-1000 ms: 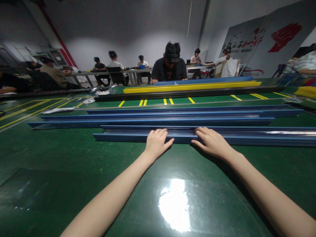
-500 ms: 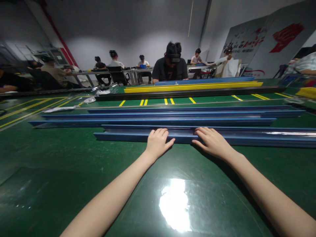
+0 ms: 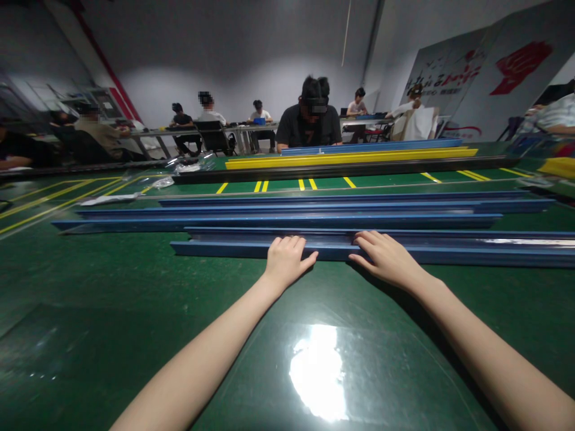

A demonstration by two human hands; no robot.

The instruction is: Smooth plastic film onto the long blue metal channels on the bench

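The nearest blue channel (image 3: 332, 252) lies across the surface (image 3: 112, 311); the left hand (image 3: 284, 262) and right hand (image 3: 389, 257) rest over its near wall, fingers inside, thumbs in front, probably to steady it; whether they grip cannot be told.

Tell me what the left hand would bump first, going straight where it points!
Probably the far wall of the nearest blue rail, as the left hand lies across that rail. Behind it is another blue rail. Any gap to the wall is hard to judge.
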